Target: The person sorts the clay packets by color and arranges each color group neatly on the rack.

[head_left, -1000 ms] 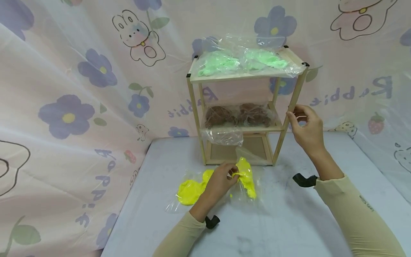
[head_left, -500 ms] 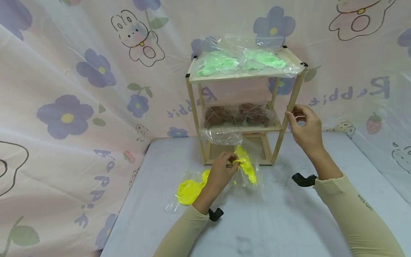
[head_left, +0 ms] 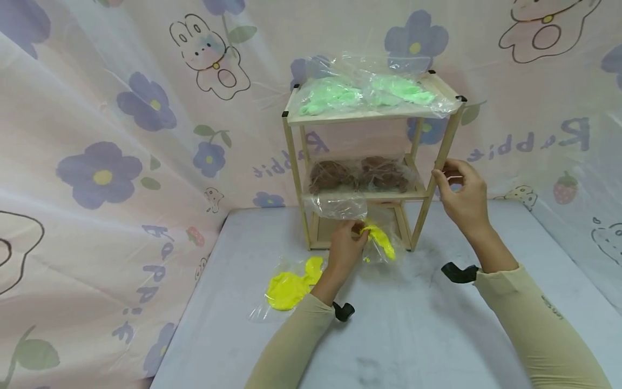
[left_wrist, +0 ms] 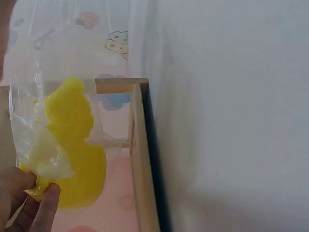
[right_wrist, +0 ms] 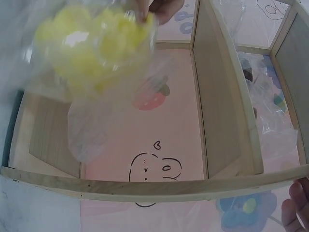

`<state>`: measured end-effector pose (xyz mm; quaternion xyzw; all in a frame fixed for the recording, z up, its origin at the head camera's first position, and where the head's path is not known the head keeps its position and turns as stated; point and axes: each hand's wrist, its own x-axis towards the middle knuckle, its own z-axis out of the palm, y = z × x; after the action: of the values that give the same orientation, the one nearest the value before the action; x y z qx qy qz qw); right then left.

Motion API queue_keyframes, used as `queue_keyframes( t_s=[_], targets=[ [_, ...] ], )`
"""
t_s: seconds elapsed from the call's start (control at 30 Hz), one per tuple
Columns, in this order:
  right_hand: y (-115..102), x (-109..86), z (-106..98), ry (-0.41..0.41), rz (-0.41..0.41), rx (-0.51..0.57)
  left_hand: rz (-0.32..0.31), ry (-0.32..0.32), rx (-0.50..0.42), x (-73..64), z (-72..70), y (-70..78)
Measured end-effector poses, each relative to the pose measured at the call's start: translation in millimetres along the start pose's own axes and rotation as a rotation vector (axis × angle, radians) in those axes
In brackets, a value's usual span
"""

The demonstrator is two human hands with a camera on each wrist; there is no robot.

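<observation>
My left hand (head_left: 346, 248) pinches a clear plastic bag holding a soft yellow lump like modelling clay (head_left: 381, 241). The bag hangs at the front of the bottom level of a small wooden shelf (head_left: 424, 216). In the left wrist view, thumb and fingers squeeze a fold of the bag beside the flattened yellow mass (left_wrist: 84, 169). My right hand (head_left: 464, 197) holds the shelf's right front post between thumb and fingers, below the top board. The right wrist view has the yellow bag (right_wrist: 91, 43) blurred in front of the bottom opening, and right-hand fingertips (right_wrist: 297, 205) at the post.
Another clear bag with yellow lumps (head_left: 286, 290) lies on the white table (head_left: 403, 335), left of my left forearm. Bags of brown lumps (head_left: 332, 175) sit on the middle shelf, one hanging over its front edge. Bags of pale green material (head_left: 335, 94) lie on top.
My left hand has carried the yellow bag forward and slightly right, from the table in front of the shelf to its bottom level. My right hand stays on the post.
</observation>
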<state>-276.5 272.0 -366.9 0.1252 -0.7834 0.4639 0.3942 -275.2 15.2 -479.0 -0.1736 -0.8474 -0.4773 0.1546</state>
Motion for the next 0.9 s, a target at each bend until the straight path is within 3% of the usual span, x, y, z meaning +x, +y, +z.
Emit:
queue_keyframes(
  t_s=[0.23,0.63,0.9],
  targets=[
    [5,-0.8,1,0.001,0.000,0.006,0.011,0.037,0.012,6.8,11.6,-8.8],
    [5,0.8,0,0.012,-0.018,0.014,-0.128,0.021,0.132,4.6,12.4,-14.1],
    [5,0.0,0,0.009,-0.008,0.018,-0.176,0.026,0.109,2.1,19.3,-13.4]
  ],
)
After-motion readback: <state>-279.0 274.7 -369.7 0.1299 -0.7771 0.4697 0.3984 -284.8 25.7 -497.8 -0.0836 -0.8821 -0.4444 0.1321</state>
